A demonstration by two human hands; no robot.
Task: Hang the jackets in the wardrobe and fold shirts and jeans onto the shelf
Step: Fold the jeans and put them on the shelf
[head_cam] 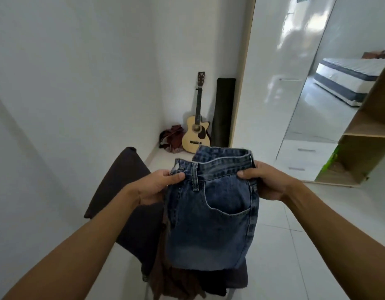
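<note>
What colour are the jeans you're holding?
Blue, faded denim jeans; the head view shows them best.

Single head-worn wide-angle view, looking forward and down from standing height. Jeans (213, 204) close, centre frame. Guitar (197, 126) far beyond jeans, in room corner. Wardrobe (280, 83) right of jeans, edge-distorted.

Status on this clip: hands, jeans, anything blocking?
Left hand and right hand pinch the jeans at the waistband. Jeans folded, held over dark clothes on a chair. Open shelf at right, path unobstructed.
</note>
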